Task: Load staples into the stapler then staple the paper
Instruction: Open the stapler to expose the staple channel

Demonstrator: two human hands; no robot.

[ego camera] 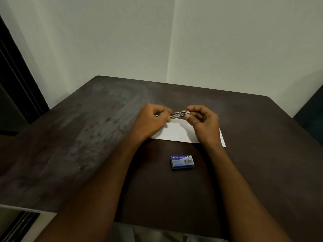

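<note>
"Stapler [180, 114]: where is it?"

"Held in the air between both hands, lying roughly level, just above the far edge of the paper [176, 131]. From my station it looks blurred, so I cannot tell whether its magazine is open or whether any staples sit inside."

"And the fingers?"

"The left hand [152, 119] has its fingers curled round the stapler's left end. On the right hand [203, 119], forefinger and thumb pinch the right end and the other fingers [201, 113] are loosely curled. The paper lies flat on the worktop [87, 137] beneath both hands. The staple box [182, 162] lies nearer to me, between the forearms, apart from the paper and apparently closed."

"What could go wrong from here?"

"My judgement: with both hands occupied, neither is free to fetch staples, so one hand must let go, and a one-ended grip may let the stapler tip or drop onto the paper. If the spring pusher is drawn back, a slipping pinch would let it snap shut. A strip taken from the box might break apart, or go in crooked and jam. A wrist resting on the paper could shift it."
</note>
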